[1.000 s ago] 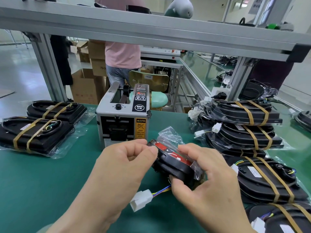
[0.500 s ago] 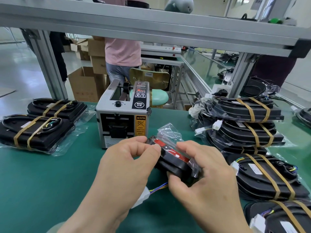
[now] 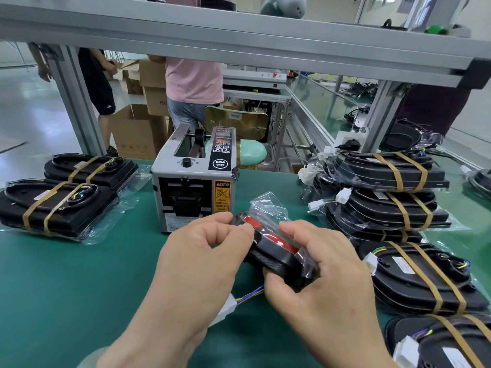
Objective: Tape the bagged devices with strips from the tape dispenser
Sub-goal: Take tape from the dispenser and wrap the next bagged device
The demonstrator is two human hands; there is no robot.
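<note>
You are holding the bagged device [image 3: 276,251] in both hands just below the centre of the frame, tilted, with its black body and red strip showing through the clear bag. Your left hand [image 3: 202,261] is curling its fingers and thumb round the device's upper-left end and pinching the plastic there. Your right hand [image 3: 324,282] is gripping the lower-right end, fingers wrapping over the top edge. The loose mouth of the bag is sticking up between your two hands. A white connector [image 3: 225,309] on coloured wires [image 3: 251,293] is trailing out below the device, partly hidden behind your left hand.

The grey tape dispenser [image 3: 194,181] is standing on the green mat [image 3: 66,288] just behind your hands, with a yellow caution label on its front. Its outlet is too dark to tell whether a strip is sitting there.

At the left of the frame, two taped devices [image 3: 58,205] in bags are lying side by side, each crossed by two brown strips. At the right, a stack of taped devices [image 3: 385,187] is piling up, and more taped devices [image 3: 419,277] are lying in the lower right corner.

An aluminium frame [image 3: 239,35] is spanning the top of the picture. Beyond it, a person in a pink shirt [image 3: 195,81] is standing beside cardboard boxes [image 3: 132,131].
</note>
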